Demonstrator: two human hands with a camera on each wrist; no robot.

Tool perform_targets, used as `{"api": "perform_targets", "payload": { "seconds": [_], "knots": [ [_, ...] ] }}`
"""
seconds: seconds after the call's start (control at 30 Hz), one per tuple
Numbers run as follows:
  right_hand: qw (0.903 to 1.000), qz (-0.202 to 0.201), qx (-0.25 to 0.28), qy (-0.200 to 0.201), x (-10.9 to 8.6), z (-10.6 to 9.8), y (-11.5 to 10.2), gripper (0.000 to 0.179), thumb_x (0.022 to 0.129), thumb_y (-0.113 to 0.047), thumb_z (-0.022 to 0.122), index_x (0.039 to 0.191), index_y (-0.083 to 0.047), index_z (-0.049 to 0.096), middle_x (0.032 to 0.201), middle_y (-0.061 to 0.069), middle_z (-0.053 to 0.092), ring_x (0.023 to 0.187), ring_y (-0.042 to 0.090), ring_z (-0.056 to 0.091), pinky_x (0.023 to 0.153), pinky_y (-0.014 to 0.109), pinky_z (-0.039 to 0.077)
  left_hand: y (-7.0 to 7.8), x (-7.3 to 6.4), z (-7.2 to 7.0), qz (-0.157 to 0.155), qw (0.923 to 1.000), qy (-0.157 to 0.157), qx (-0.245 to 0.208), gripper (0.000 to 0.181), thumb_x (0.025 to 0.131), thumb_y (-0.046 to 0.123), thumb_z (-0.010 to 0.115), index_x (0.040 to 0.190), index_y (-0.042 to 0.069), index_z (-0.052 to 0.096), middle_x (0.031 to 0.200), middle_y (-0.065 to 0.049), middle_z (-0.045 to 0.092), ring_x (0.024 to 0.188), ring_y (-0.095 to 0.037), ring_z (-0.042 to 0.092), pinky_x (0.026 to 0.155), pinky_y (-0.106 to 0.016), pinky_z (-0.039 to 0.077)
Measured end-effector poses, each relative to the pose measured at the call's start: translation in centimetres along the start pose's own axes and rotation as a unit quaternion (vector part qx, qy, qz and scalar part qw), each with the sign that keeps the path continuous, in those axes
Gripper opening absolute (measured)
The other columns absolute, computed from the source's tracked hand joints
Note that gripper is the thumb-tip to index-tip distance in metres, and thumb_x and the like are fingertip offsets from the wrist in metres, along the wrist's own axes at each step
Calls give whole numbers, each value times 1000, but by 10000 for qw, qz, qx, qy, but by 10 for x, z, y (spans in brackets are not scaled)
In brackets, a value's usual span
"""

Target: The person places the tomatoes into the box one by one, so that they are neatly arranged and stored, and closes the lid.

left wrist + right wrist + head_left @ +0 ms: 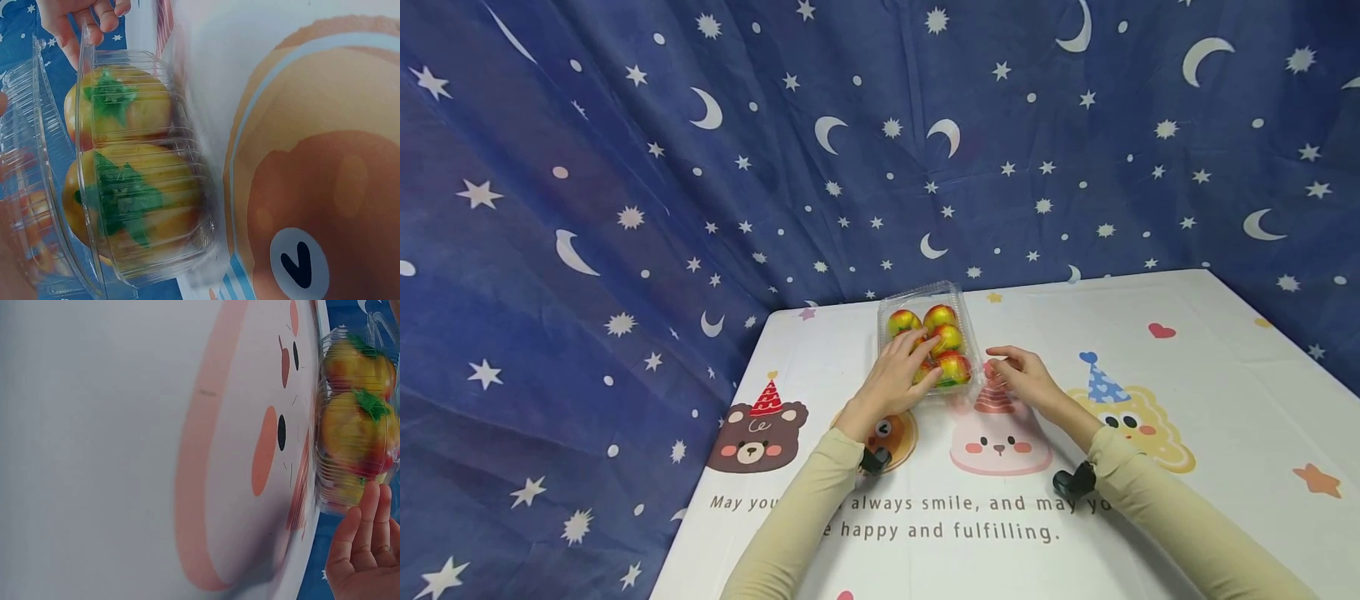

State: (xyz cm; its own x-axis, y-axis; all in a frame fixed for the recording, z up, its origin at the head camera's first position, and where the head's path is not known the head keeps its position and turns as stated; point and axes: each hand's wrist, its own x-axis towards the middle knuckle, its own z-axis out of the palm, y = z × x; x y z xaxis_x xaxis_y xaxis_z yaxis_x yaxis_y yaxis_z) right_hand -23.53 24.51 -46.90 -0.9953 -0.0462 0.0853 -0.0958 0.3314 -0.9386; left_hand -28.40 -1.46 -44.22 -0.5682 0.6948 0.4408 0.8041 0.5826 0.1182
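Note:
A clear plastic clamshell box point(973, 354) stands toward the back of the table. Several red-and-yellow fruits point(954, 368) with green leaves, their kind unclear, fill it. In the left wrist view its lid point(39, 169) slants over the base, with a gap along the front rim. My left hand point(891, 375) is over the lid, fingers spread and seemingly touching it; only a sliver of it shows in its wrist view. My right hand point(1024, 379) is beside the box's front right corner, fingers loosely bent and nothing held. Its fingertips point(370, 489) are close to the box; contact cannot be told.
A white cloth point(1225, 375) printed with cartoon animals and lettering covers the table. Blue curtains point(880, 150) with moons and stars hang behind and to the left, close to the box's far side. Dark wrist devices point(1075, 481) sit at both cuffs.

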Motion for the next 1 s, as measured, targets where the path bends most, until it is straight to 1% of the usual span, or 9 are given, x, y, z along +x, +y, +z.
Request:
{"api": "perform_targets", "payload": {
  "seconds": [0.13, 0.3, 0.47, 0.7, 0.8, 0.9, 1.0],
  "knots": [
    [10000, -1, 41, -21, 0, -1, -2, 41, 101, -11, 50, 138, 6, 50, 104, 26, 64, 87, 29, 66, 83, 40, 55, 0, 1, 0, 8, 10000, 4, 4, 55, 100, 40, 47, 144, 7, 50, 146, -20, 44, 137, -33, 37, 109, -51, 32],
    [9999, -96, 119, -55, -1, -1, -2, 41, 101, -10, 50, 138, 8, 49, 104, 28, 63, 89, 33, 66, 84, 43, 54, 1, 1, -1, 12, 10000, -35, 22, 53, 100, 39, 47, 143, 7, 51, 146, -20, 45, 137, -33, 38, 109, -51, 32],
    [9998, -124, 157, -61, 0, 0, -1, 40, 101, -9, 50, 136, 8, 51, 103, 29, 63, 91, 37, 66, 85, 45, 53, 1, 3, -4, -16, 9998, 50, -185, 49, 100, 36, 49, 139, 7, 56, 144, -20, 46, 135, -36, 39, 109, -51, 31],
    [9995, -193, 202, -130, 0, 1, -1, 40, 101, -8, 49, 136, 11, 50, 104, 31, 63, 91, 40, 66, 82, 41, 55, 1, 6, -8, -383, 9984, 25, -422, 45, 102, 36, 46, 140, 13, 57, 145, -18, 46, 136, -32, 38, 108, -51, 33],
    [9994, -198, 217, -154, 1, 0, 0, 40, 101, -9, 49, 137, 11, 49, 105, 31, 63, 91, 38, 67, 82, 41, 55, 0, 8, -9, -515, 9975, 69, -482, 45, 103, 35, 44, 141, 13, 56, 145, -17, 47, 136, -31, 39, 108, -51, 34],
    [9994, -254, 186, -166, 1, 0, 0, 41, 101, -9, 50, 137, 11, 48, 105, 30, 64, 90, 36, 67, 83, 43, 55, -1, 10, -10, -596, 9970, 84, -478, 46, 103, 35, 43, 142, 13, 55, 145, -16, 47, 135, -30, 40, 108, -50, 35],
    [9995, -238, 146, -157, 1, 0, -1, 40, 101, -9, 50, 137, 10, 49, 105, 29, 64, 90, 36, 67, 84, 44, 54, -2, 11, -10, -605, 9971, 86, -463, 45, 104, 36, 42, 142, 14, 55, 145, -15, 47, 135, -29, 41, 108, -50, 35]
  ]
}}
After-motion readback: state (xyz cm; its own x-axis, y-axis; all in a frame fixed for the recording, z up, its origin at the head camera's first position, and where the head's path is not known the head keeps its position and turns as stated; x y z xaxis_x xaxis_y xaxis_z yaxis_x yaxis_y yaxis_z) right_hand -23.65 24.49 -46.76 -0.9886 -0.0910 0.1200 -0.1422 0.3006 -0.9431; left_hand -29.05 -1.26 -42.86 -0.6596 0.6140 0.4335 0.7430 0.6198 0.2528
